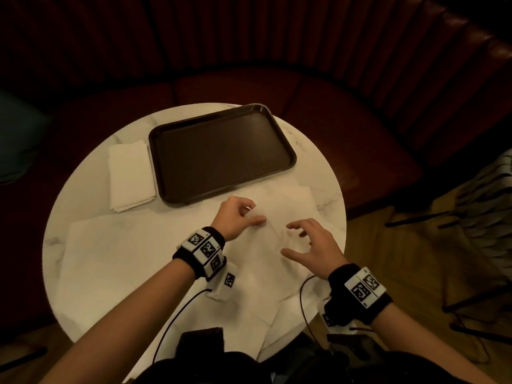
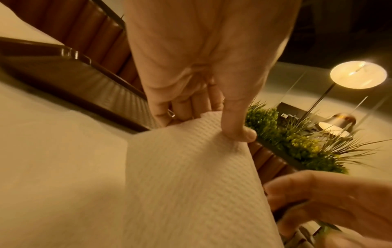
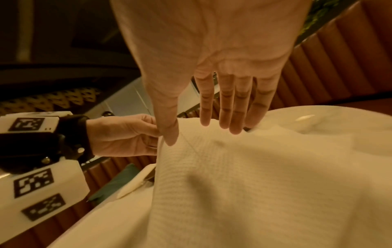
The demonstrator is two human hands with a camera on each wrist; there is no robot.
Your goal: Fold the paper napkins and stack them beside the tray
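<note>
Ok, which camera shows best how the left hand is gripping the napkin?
The left wrist view: the left hand pinches the napkin edge under its thumb, seen close. The head view shows that hand from above, grip mostly hidden. The right wrist view shows it side-on, partly blocked by the right hand.

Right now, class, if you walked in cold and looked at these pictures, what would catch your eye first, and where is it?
First, the left hand pinching the lifted corner of a white paper napkin at the middle of the round marble table, with the right hand spread open over the same sheet. Next, the dark brown tray at the table's far side, with a stack of folded napkins lying just left of it.
</note>
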